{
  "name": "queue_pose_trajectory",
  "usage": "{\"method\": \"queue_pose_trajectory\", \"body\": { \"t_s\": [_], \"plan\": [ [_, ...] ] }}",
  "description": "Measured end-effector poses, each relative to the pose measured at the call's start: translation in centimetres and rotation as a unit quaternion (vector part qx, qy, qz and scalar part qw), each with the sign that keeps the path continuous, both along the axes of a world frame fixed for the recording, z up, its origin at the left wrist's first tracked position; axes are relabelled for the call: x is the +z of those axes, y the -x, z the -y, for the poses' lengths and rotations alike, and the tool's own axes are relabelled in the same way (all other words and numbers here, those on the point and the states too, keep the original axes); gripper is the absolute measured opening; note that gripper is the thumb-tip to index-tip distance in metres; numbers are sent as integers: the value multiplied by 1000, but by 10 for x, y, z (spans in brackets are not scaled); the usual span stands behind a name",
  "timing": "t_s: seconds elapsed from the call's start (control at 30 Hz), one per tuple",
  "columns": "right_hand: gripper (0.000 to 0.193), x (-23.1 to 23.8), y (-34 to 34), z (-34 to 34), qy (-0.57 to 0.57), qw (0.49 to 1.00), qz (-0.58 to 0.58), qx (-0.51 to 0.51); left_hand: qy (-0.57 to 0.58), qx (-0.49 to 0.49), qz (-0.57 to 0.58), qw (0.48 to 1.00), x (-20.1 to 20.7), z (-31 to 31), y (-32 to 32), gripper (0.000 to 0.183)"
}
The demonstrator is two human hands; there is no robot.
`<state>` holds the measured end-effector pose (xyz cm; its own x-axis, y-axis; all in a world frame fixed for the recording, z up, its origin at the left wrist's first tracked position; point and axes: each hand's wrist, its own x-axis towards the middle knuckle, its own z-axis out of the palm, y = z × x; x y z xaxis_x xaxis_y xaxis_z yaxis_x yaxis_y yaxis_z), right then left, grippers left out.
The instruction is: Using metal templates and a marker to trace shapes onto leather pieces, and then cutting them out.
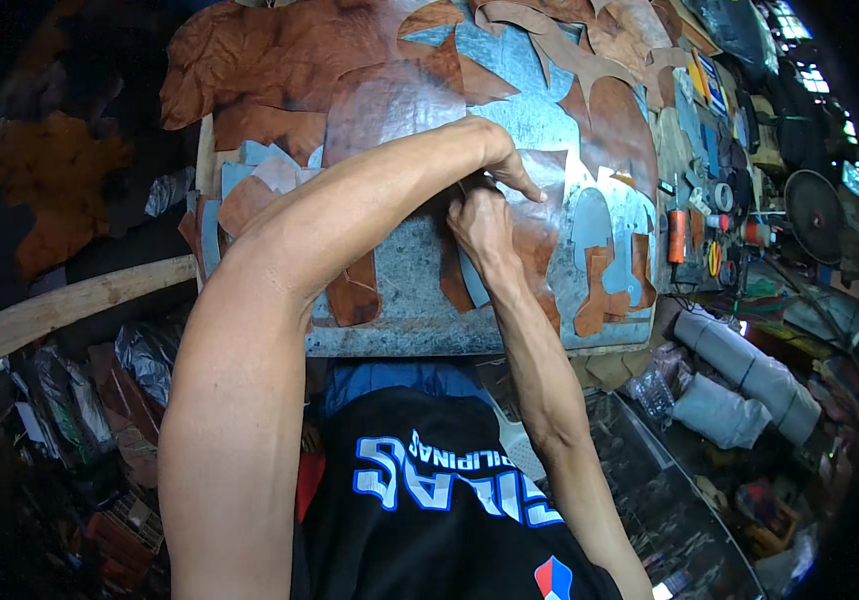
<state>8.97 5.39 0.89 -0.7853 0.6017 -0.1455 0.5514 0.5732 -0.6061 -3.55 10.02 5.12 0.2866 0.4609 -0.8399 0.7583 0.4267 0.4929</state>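
My left hand [500, 155] reaches across the worktable, bent at the wrist, with a finger stretched out onto a brown leather piece [538, 245]. Its other fingers are mostly hidden behind the wrist. Close beside and below it, my right hand [483, 218] has its fingers curled in. Whatever it grips, if anything, is hidden. A dark brown strip of leather [458, 275] lies just left of my right wrist. Under both hands is a worn grey-blue metal tabletop [405, 270]. A larger brown leather sheet [390, 100] spreads beyond my left forearm.
Brown leather offcuts [595, 290] and a pale blue-grey cut shape [590, 215] lie to the right. A large brown hide [260, 60] covers the far left. An orange spool [677, 235] stands beyond the table's right edge. A wooden plank [90, 300] juts out at left.
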Motion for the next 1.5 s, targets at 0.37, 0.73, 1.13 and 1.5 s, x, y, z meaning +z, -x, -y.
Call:
{"method": "queue_pose_trajectory", "body": {
  "t_s": [0.37, 0.73, 1.13, 1.5],
  "plan": [
    [32, -12, 3, 2, -46, 998, 49, -8, 47, -8, 29, 998, -1, 2, 0, 118],
    [32, -13, 5, -2, -64, 992, 106, 20, -38, -57, -36, 997, 20, 4, -1, 117],
    [28, -15, 7, 2, -61, 992, 109, 15, -4, -22, 19, 1000, -4, 4, -3, 116],
    [30, 9, -18, 24, -51, 997, 60, -18, -24, 26, 13, 999, -17, 16, -5, 112]
  ]
}}
